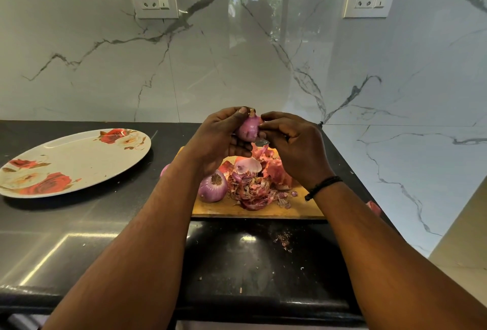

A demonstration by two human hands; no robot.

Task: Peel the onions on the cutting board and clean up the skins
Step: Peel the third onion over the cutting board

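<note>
Nearest me are my two forearms, reaching up from the bottom edge over the dark countertop (79, 224). They meet at the onion (249, 128), held in the air above the far end of the cutting board (263, 211).

My left hand (218, 140) cups the onion from the left, fingers curled round it and the thumb up by the dry stem tip. My right hand (295, 145) pinches at its right flank, and a small metal tip, probably a knife blade (262, 141), shows just below; I cannot tell how it is held.

I judge the onion light, firm and slick where bared, so it wants a wrapped grip round the belly, leaving the ends free. The skin should be thin and brittle, best caught at an edge near the stem and drawn down.

It looks glossy pink-purple, mostly stripped, with a brownish tuft on top.

Below it, another peeled onion (213, 186) sits on the board beside a pile of skins (257, 184). A loose scrap (373, 208) lies off the board to the right, and crumbs (283, 240) in front. A floral plate (73, 161) rests well apart on the left.
</note>
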